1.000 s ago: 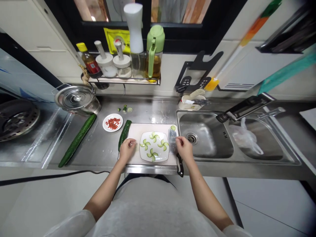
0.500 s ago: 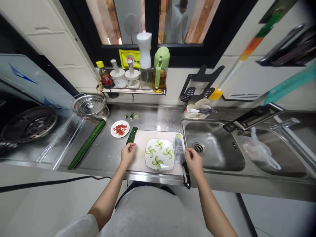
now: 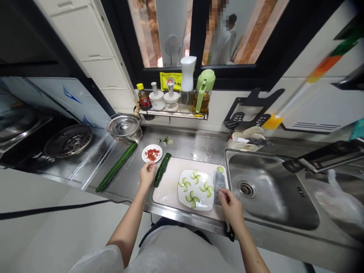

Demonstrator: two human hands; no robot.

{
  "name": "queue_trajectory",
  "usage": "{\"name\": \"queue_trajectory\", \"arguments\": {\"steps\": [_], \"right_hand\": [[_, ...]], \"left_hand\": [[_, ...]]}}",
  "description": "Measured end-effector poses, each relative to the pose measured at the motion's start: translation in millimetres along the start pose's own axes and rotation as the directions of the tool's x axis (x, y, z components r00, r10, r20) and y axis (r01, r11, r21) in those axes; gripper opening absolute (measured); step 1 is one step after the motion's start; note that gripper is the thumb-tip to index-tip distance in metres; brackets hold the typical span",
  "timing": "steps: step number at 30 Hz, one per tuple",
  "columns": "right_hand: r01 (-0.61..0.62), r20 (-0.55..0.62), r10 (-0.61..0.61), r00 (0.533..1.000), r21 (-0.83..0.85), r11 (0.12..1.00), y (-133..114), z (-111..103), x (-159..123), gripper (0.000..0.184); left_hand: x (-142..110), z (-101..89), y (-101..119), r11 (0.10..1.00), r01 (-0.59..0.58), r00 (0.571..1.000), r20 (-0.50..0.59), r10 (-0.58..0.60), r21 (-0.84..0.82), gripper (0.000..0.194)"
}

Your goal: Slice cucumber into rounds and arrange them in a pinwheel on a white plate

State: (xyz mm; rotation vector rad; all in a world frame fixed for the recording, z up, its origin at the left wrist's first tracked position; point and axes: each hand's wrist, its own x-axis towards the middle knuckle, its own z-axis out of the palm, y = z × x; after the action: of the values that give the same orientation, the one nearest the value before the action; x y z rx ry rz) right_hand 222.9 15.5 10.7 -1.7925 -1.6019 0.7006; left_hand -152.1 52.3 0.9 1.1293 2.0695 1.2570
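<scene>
Label stuff first, since there's writing but nothing I can actually read. The yellow packet [image 3: 163, 80] on the wall rack has a round red-and-white emblem plus some dark lettering, way too small to make out. The yellow-capped sauce bottle [image 3: 144, 99] has a red label, same problem. The panel [image 3: 57, 91] by the stove has a blue arrow-ish mark, no brand that I can see.

OK, the table [image 3: 196, 148]. The square white plate [image 3: 196, 188] sits on the cutting board [image 3: 170, 182] between the two hands, with four pinwheels of cucumber slices [image 3: 196, 176] on it. The left hand [image 3: 147, 175] is off to that plate's left, beyond the shorter cucumber [image 3: 163, 169], with its fingertips right by the near rim of the small white plate [image 3: 160, 153] of chopped red bits [image 3: 152, 154]. Can't tell if it's touching the rim. Fingers are curled in toward the thumb; no idea if they're pinching anything.

The right hand [image 3: 233, 208] is just right of the square plate, fingertips over the cleaver [image 3: 219, 180], whose black handle pokes past the board's near edge. Fingers are bent toward the thumb there too, and I can't tell whether they're touching the blade or gripping something tiny. One loose cucumber slice [image 3: 220, 169] lies near the blade's far end.
</scene>
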Motion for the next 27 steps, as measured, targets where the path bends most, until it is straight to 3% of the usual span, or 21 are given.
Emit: {"name": "queue_trajectory", "arguments": {"steps": [5, 10, 13, 18, 27], "right_hand": [[0.021, 0.037, -0.022, 0.999, 0.015, 1.000, -5, 11, 1, 0.045], [0.035, 0.064, -0.035, 0.997, 0.005, 0.999, -6, 14, 3, 0.045], [0.038, 0.075, -0.038, 0.996, 0.004, 0.999, -4, 14, 1, 0.045], [0.020, 0.097, -0.017, 0.995, -0.022, 1.000, -5, 9, -2, 0.045], [-0.005, 0.110, 0.011, 0.994, -0.054, 0.999, -6, 6, -4, 0.046]], "left_hand": [[43, 3.9, 4, 0.998, 0.064, 0.979, -0.192, -0.061, 0.012, 0.030], [82, 10.7, 1, 0.906, 0.268, 0.939, -0.299, -0.170, 0.327, 0.032], [100, 12.0, -6, 0.853, 0.283, 0.947, -0.268, -0.176, 0.439, 0.029], [122, 14.8, -14, 0.807, 0.211, 0.976, -0.168, -0.140, 0.551, 0.025], [134, 16.4, -22, 0.746, 0.121, 0.991, -0.043, -0.123, 0.654, 0.022]]}}
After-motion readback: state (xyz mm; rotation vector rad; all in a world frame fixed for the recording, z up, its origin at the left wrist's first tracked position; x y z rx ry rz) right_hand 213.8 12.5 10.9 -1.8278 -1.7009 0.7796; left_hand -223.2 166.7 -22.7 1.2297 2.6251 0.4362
